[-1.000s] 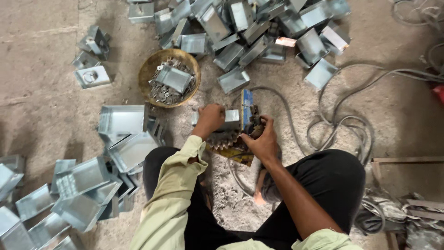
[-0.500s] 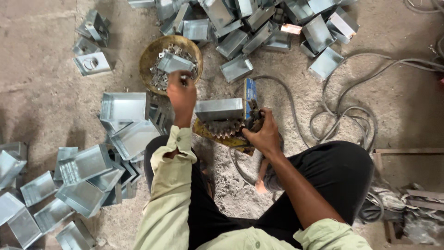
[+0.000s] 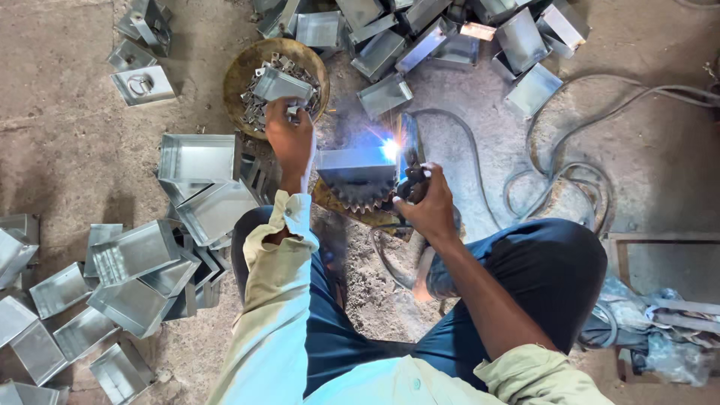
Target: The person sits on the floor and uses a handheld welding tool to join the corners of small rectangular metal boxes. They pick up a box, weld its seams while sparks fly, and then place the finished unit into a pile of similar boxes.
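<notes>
My right hand [image 3: 429, 208] grips a welding electrode holder [image 3: 409, 159]. Its tip meets the right corner of a small sheet-metal box [image 3: 352, 159], where a bright blue-white arc [image 3: 388, 148] burns. The box rests on a dark toothed gear [image 3: 358, 192] on the floor between my knees. My left hand [image 3: 291, 141] reaches forward to a round rusty bowl [image 3: 241, 69] of small metal clips. Its fingers curl down among the clips beside a metal box [image 3: 281, 84] lying in the bowl. Whether they hold a clip is hidden.
Open sheet-metal boxes lie heaped on my left [image 3: 135, 259] and along the top [image 3: 420, 37]. Grey welding cables [image 3: 559, 176] loop over the concrete floor on the right. A frame and scraps [image 3: 664, 244] sit at the right edge.
My left hand left the box on the gear and stretched out to the bowl of clips. The welding arc has lit at the box's corner; my right hand stays put.
</notes>
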